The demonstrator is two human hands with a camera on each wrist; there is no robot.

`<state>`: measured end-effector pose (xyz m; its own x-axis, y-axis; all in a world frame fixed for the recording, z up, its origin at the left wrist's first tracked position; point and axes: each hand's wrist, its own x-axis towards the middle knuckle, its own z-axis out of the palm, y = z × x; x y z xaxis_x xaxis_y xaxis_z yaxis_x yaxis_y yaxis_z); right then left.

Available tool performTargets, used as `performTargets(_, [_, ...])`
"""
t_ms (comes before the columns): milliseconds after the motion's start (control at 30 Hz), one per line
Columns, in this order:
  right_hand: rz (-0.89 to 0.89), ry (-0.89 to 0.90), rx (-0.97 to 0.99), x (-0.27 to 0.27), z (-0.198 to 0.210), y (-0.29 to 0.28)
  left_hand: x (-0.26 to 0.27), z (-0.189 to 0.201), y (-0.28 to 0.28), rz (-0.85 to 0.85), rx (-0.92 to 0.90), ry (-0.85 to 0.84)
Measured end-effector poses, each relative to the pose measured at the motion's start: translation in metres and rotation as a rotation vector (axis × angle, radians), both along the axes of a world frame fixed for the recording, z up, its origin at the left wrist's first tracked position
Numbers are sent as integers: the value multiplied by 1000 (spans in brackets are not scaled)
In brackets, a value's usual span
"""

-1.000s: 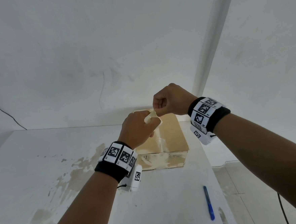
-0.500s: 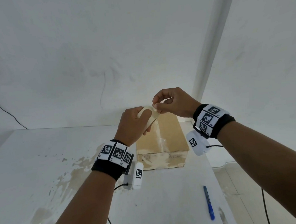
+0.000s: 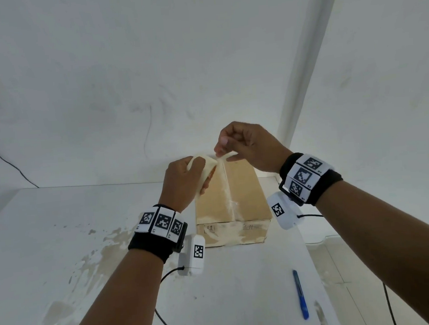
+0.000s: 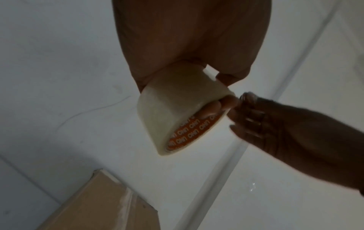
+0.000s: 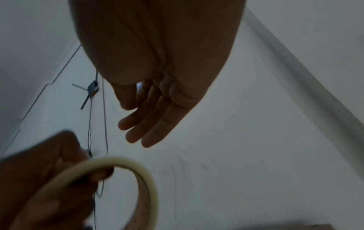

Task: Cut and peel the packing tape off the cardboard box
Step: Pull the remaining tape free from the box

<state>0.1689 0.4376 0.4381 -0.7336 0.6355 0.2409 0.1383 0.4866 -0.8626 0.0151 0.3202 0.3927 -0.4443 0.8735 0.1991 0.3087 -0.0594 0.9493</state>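
A brown cardboard box [image 3: 246, 195] stands on the white table [image 3: 60, 224], with clear packing tape [image 3: 229, 199] along its top seam. Above the box's far end my left hand [image 3: 184, 179] grips a pale roll of tape [image 3: 206, 166]. The left wrist view shows that roll [image 4: 167, 112], its orange printed core, and fingers hooked through it. My right hand [image 3: 222, 149] hovers just right of the roll, fingertips close to its edge. In the right wrist view its fingers [image 5: 149, 124] hang loosely extended and hold nothing I can see.
A blue utility knife [image 3: 301, 294] lies on the table near its right edge, close to me. White walls stand behind and to the right of the box. The floor drops away beyond the table's right edge [image 3: 317, 269]. A dark cable [image 3: 5, 159] runs down the left wall.
Both hands rose a little above the box. My right hand went from a tight pinch at the roll to looser, spread fingers, and its wrist turned.
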Motion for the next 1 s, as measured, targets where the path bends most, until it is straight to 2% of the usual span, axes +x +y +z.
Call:
performTargets(100, [-76, 99, -110, -2, 9, 1, 3, -1, -2, -11, -15, -3])
performTargets(267, [-6, -119, -116, 0, 4, 4, 9, -3, -3, -59, 29, 55])
performTargets(433, [19, -154, -158, 6, 2, 0, 7, -5, -1, -39, 55, 123])
performTargets(767, [-30, -215, 18, 7, 3, 2, 11, -5, 0, -44, 52, 190])
performTargets(900, [-79, -174, 39, 5, 2, 2, 12, -1, -1, -54, 65, 134])
performTargets(1000, [-145, -113, 28, 3, 1, 0, 12, 0, -1, -65, 80, 11])
